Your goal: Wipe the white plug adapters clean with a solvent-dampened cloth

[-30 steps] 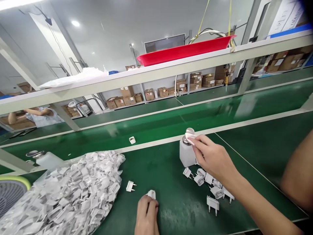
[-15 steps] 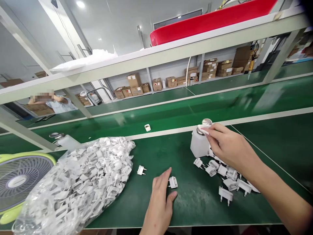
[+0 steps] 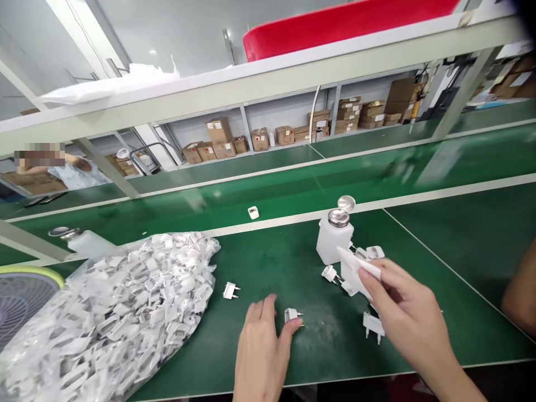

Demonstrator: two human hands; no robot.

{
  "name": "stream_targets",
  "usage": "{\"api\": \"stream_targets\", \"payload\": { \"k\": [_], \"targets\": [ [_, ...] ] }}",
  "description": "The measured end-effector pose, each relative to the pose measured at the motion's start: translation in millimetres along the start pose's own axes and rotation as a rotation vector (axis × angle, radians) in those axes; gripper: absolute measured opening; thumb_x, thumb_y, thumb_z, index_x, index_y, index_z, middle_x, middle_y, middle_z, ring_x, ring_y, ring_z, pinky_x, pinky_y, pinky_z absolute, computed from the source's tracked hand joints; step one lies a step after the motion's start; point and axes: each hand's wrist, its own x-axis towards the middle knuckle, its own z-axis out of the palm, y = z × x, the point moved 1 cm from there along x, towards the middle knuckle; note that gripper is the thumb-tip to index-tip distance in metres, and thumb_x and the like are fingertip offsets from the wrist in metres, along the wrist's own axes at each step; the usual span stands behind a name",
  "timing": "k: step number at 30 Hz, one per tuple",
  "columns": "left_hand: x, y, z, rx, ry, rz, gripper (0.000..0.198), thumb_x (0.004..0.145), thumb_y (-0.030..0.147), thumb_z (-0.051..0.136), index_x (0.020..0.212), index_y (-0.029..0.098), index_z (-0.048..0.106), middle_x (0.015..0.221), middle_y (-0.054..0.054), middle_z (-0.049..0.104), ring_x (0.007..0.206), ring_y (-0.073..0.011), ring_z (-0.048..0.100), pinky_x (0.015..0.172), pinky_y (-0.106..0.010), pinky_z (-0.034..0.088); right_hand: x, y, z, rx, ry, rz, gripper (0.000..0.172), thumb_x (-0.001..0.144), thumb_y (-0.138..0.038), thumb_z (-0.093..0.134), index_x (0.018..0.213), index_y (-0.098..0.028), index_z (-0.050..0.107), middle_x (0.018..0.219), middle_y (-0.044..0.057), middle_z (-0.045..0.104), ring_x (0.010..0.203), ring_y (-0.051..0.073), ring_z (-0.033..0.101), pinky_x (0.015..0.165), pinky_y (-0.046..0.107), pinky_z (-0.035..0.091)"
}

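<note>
My left hand (image 3: 262, 352) lies on the green bench with fingers stretched out, its thumb beside a small white plug piece (image 3: 292, 315). My right hand (image 3: 408, 315) pinches a white wipe (image 3: 358, 267) and holds it just above a small heap of white plug pieces (image 3: 372, 324), in front of a white dispenser bottle with a metal cap (image 3: 334, 234). Another single plug piece (image 3: 230, 290) rests near the big clear bag full of white plug pieces (image 3: 113, 312) at the left.
A second dispenser bottle (image 3: 84, 241) and a green fan (image 3: 20, 296) stand at far left. A lone white part (image 3: 253, 212) lies on the conveyor belt (image 3: 419, 184). Above runs a shelf with a red tray (image 3: 347, 25). Another person's arm (image 3: 519, 290) shows at right.
My right hand has come down from the bottle's cap with the wipe to just above the heap of plug pieces. My left hand stays by the plug piece.
</note>
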Motion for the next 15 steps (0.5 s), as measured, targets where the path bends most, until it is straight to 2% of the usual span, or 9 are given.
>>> {"api": "stream_targets", "payload": {
  "k": [1, 3, 5, 7, 10, 12, 15],
  "targets": [
    [1, -7, -2.9, -0.078, -0.026, 0.058, 0.050, 0.093, 0.029, 0.070, 0.142, 0.021, 0.060, 0.120, -0.014, 0.075, 0.107, -0.0320, 0.072, 0.081, -0.037, 0.060, -15, 6, 4, 0.060, -0.025, 0.076, 0.026, 0.097, -0.045, 0.062, 0.092, -0.022, 0.075, 0.088, 0.001, 0.066, 0.064, 0.012, 0.060, 0.050, 0.022, 0.045],
    [3, -19, -2.1, -0.207, -0.115, 0.193, 0.063, 0.089, 0.014, 0.070, 0.148, 0.030, 0.054, 0.134, -0.009, 0.070, 0.119, -0.0270, 0.067, 0.092, -0.033, 0.059, -41, 17, 16, 0.137, -0.075, 0.168, 0.026, 0.097, -0.045, 0.062, 0.099, -0.022, 0.076, 0.085, 0.002, 0.065, 0.067, 0.015, 0.063, 0.052, 0.022, 0.049],
    [3, -27, 6.7, -0.278, -0.135, 0.277, 0.055, 0.090, 0.007, 0.064, 0.141, 0.028, 0.062, 0.130, -0.007, 0.073, 0.117, -0.0243, 0.067, 0.098, -0.033, 0.057, -62, 24, 33, 0.115, -0.125, 0.122, 0.023, 0.100, -0.038, 0.059, 0.104, -0.023, 0.076, 0.084, 0.001, 0.065, 0.068, 0.014, 0.064, 0.054, 0.020, 0.050],
    [1, -29, 20.2, -0.310, -0.056, 0.312, 0.044, 0.092, 0.005, 0.058, 0.132, 0.020, 0.069, 0.117, -0.009, 0.077, 0.109, -0.0237, 0.069, 0.096, -0.034, 0.058, -76, 26, 53, 0.024, -0.181, -0.053, 0.025, 0.103, -0.027, 0.052, 0.117, -0.023, 0.072, 0.091, 0.002, 0.066, 0.072, 0.012, 0.066, 0.061, 0.018, 0.053],
    [-4, -26, 38.3, -0.327, 0.106, 0.346, 0.046, 0.089, -0.002, 0.049, 0.127, 0.012, 0.071, 0.101, -0.012, 0.078, 0.091, -0.0229, 0.070, 0.079, -0.031, 0.063, -91, 24, 79, -0.180, -0.253, -0.365, 0.042, 0.101, -0.011, 0.039, 0.136, -0.019, 0.060, 0.100, 0.007, 0.067, 0.069, 0.012, 0.069, 0.061, 0.021, 0.054],
    [-6, -25, 44.5, -0.320, 0.169, 0.370, 0.051, 0.085, -0.006, 0.044, 0.125, 0.010, 0.072, 0.096, -0.013, 0.078, 0.085, -0.0226, 0.070, 0.071, -0.030, 0.064, -97, 24, 90, -0.311, -0.293, -0.509, 0.047, 0.096, -0.005, 0.035, 0.136, -0.010, 0.058, 0.096, 0.010, 0.068, 0.059, 0.013, 0.066, 0.052, 0.023, 0.053],
    [-6, -25, 45.4, -0.276, 0.220, 0.406, 0.052, 0.082, -0.006, 0.043, 0.121, 0.008, 0.074, 0.090, -0.012, 0.080, 0.079, -0.0236, 0.071, 0.066, -0.032, 0.064, -102, 26, 94, -0.395, -0.314, -0.658, 0.041, 0.092, -0.001, 0.036, 0.123, 0.001, 0.062, 0.085, 0.012, 0.067, 0.050, 0.014, 0.061, 0.044, 0.025, 0.050]
  ]
}}
